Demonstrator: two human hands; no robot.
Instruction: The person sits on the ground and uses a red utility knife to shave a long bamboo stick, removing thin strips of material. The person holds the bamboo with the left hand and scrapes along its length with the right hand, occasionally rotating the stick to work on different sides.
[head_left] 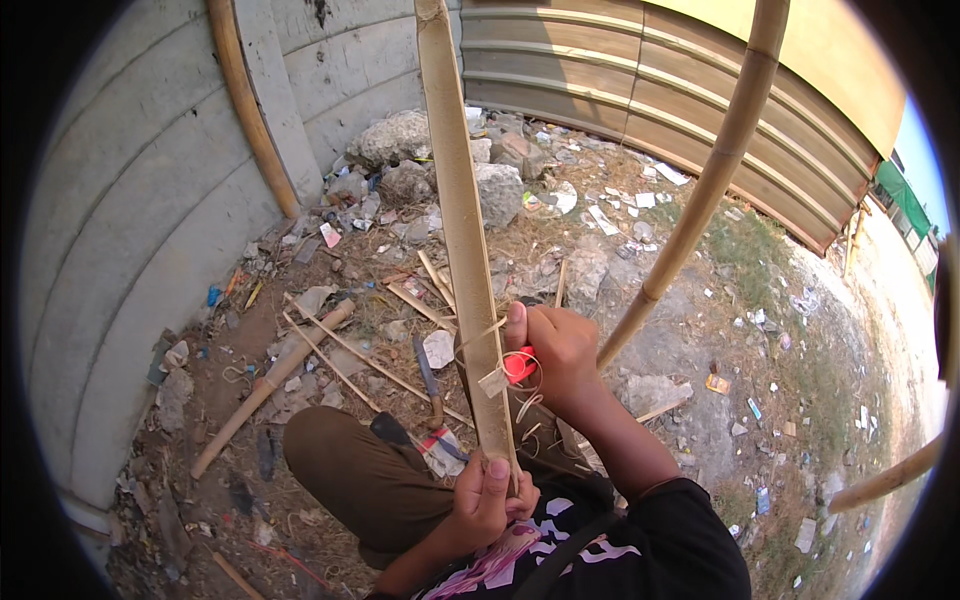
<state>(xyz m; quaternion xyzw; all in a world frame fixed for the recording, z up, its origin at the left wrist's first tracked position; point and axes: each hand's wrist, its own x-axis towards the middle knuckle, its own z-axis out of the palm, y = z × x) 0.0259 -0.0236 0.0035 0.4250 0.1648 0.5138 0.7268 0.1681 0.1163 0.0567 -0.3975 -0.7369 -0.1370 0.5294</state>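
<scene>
A long split strip of bamboo (460, 200) stands upright before me, its pale hollow inside facing me and its lower end near my lap. My left hand (485, 505) is closed around that lower end, thumb on the inner face. Higher up, at the strip's right edge, my right hand (560, 345) is closed on a red-handled tool (519, 366), whose working end I cannot make out. Thin curled shavings (530, 400) hang beside the right hand and across the strip. A small flat pale piece (492, 383) lies against the strip's inner face.
Bamboo poles lean at the right (690, 220) and against the grey wall (150, 250). A shorter bamboo piece (270, 390), thin strips and a dark-headed hammer-like tool (428, 380) lie on the littered ground. Rocks (500, 195) stand before the corrugated metal fence (600, 70).
</scene>
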